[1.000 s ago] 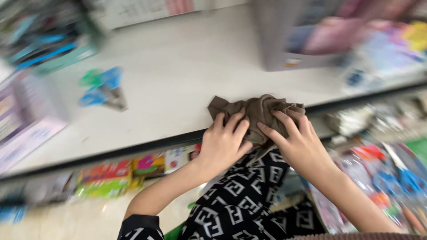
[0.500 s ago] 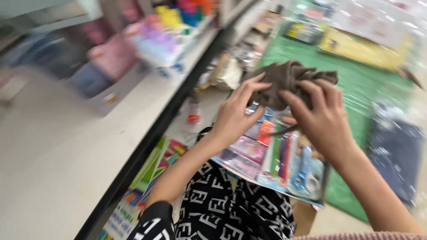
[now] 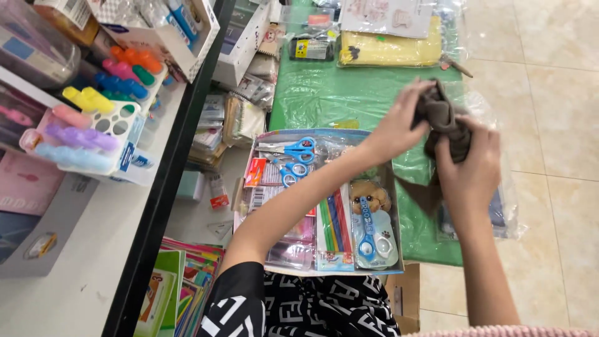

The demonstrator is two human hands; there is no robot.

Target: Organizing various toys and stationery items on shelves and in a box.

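I've got both hands up in the air, left hand (image 3: 396, 128) and right hand (image 3: 468, 168) bunched together, clamped on a brown cloth (image 3: 444, 122). It hangs above the green table cover (image 3: 324, 93), near its right edge, beside the box of scissors (image 3: 299, 150).

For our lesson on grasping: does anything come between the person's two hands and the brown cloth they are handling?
Nothing visible does. The left hand and right hand both grip the bunched brown cloth directly, held in the air above the green plastic sheet.
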